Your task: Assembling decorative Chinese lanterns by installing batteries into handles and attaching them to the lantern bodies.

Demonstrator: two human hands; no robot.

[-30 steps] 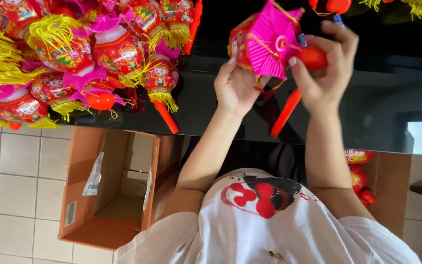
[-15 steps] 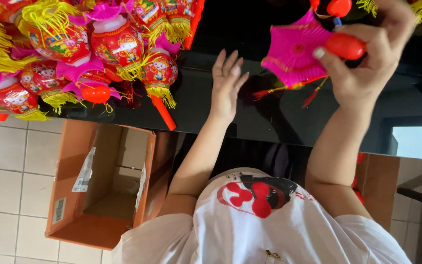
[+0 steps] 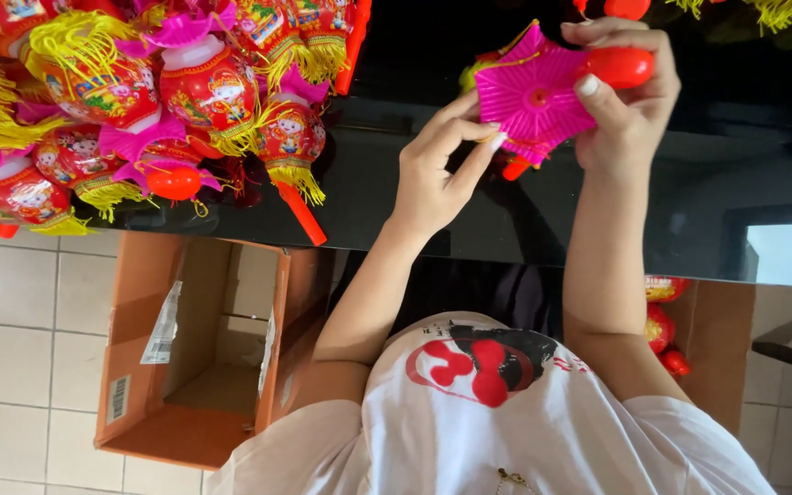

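Glossy black tabletop above pale floor tiles, an open cardboard box beside us. Heaped red tasselled lanterns lie far left. Our right hand grips a pink lantern by its red handle; our left hand pinches its lower edge between fingertips.

Head view, close, downward, inverted

Both hands raised: left hand pinching, right hand gripping
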